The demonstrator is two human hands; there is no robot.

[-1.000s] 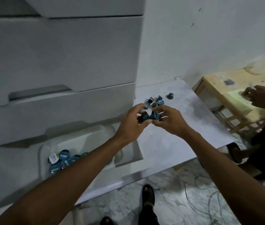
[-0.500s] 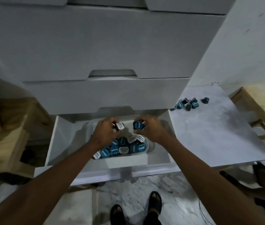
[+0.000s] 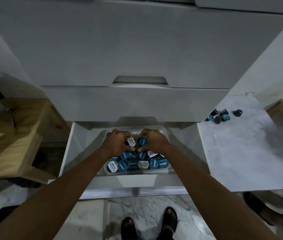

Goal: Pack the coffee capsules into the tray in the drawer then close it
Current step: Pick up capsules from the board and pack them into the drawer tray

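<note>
Wooden stand [image 3: 7, 141] sits at 9 o'clock, beside the open bottom drawer [image 3: 68, 153] of the white cabinet [image 3: 137, 49]. Inside the drawer, a clear tray [image 3: 166, 134] holds a packed batch of coffee capsules [image 3: 137, 164] w/ blue, white and gold lids, mostly along its near edge at 6 o'clock of the hands. Both hands are over the tray's middle. Left hand [image 3: 118, 143] has fingers closed round a white-lidded capsule [image 3: 131, 142], lid facing the camera. Right hand [image 3: 154, 142], just beside it at 3 o'clock, thumbs nearly touching, is clamped on a blue-lidded capsule [image 3: 143, 141]. Further right, at 2 o'clock of the drawer, a marble-look tabletop [image 3: 241, 153] carries a small cluster of loose capsules [image 3: 221, 115] near its far corner, approx. six, well apart from the tray. Below, at 6 o'clock, feet in dark sandals [image 3: 169, 220] on a marbled floor [image 3: 146, 208]
</note>
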